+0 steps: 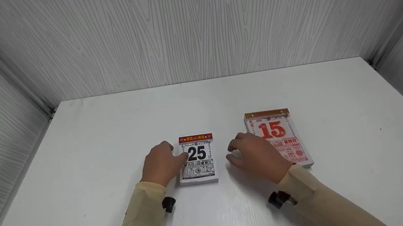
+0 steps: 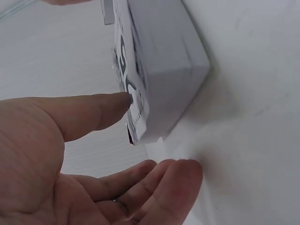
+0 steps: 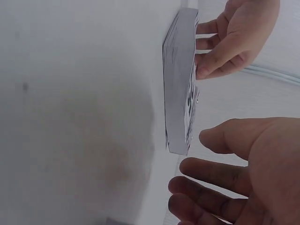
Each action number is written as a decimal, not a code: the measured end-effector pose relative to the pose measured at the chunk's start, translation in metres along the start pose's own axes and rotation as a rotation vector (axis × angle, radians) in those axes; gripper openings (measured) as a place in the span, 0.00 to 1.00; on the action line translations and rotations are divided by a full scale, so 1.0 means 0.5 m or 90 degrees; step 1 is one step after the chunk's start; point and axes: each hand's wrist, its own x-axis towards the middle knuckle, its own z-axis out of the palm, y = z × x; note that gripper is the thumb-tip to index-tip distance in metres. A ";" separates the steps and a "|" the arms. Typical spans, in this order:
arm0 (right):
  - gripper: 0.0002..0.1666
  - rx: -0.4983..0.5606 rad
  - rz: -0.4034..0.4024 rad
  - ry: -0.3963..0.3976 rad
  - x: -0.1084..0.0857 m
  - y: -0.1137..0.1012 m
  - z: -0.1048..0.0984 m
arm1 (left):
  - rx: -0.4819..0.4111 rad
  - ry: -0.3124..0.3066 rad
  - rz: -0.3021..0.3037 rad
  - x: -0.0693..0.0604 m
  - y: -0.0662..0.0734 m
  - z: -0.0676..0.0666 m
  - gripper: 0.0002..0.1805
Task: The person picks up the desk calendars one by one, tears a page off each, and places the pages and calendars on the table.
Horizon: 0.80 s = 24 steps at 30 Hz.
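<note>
Tear-off calendar reading 25 (image 1: 199, 160) lay between the two hands, touching the left thumb. Left hand (image 1: 160, 164) was ungripped: thumb on the top sheet, other fingers loosely bent beside the block. Right hand (image 1: 259, 157) was released, fingers relaxed, near the 25 but apart from it. Larger red 15 calendar (image 1: 286, 142) lay partly hidden by the right hand; couldn't tell contact.

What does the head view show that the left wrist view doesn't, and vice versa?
Only the head view: the red 15 on the larger calendar, and the sleeves.
Only the left wrist view: the inner sides of the fingers on the left hand.
Both: its thumb against the printed face of the calendar reading 25.
</note>
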 end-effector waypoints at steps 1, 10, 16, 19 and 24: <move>0.11 0.001 -0.005 -0.006 0.002 -0.005 0.004 | 0.002 -0.004 -0.003 0.001 -0.001 -0.001 0.30; 0.13 0.001 0.000 -0.045 0.021 -0.039 0.033 | -0.016 -0.012 -0.004 0.004 0.001 0.005 0.20; 0.13 0.020 0.014 -0.061 0.024 -0.043 0.037 | -0.033 -0.012 -0.006 0.004 0.004 0.011 0.19; 0.14 0.029 0.029 -0.068 0.025 -0.043 0.039 | -0.043 -0.015 -0.005 0.003 0.006 0.013 0.20; 0.13 0.045 0.059 -0.073 0.024 -0.047 0.039 | -0.057 -0.021 -0.005 0.004 0.008 0.016 0.22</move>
